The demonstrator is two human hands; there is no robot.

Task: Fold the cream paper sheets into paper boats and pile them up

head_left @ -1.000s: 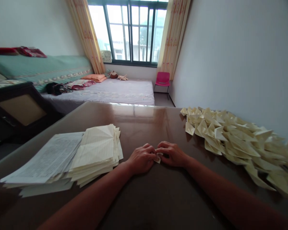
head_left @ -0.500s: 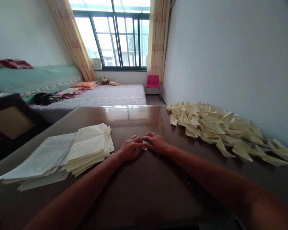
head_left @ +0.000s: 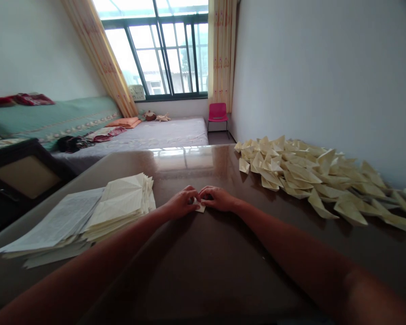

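Note:
A small folded piece of cream paper (head_left: 200, 208) lies at the middle of the brown table, mostly covered by my fingers. My left hand (head_left: 184, 201) grips its left side with thumb and fingers closed. From the other side my right hand (head_left: 218, 198) pinches the same paper, its fingers curled and its fingertips touching the left hand's. To the left of my left forearm sits a stack of creased cream sheets (head_left: 120, 198), overlapping a pile of printed sheets (head_left: 61, 216). A large heap of folded paper boats (head_left: 291, 169) covers the table's right side.
The glossy brown table (head_left: 189, 271) runs up to the white wall on the right. Beyond it stand a bed (head_left: 169, 133), a pink chair (head_left: 218, 113) and a window with curtains. A dark wooden cabinet (head_left: 23, 176) is at the left.
Both hands stay on the paper; their fingers are more arched now, and slightly more of the paper shows below them. The view has shifted a little.

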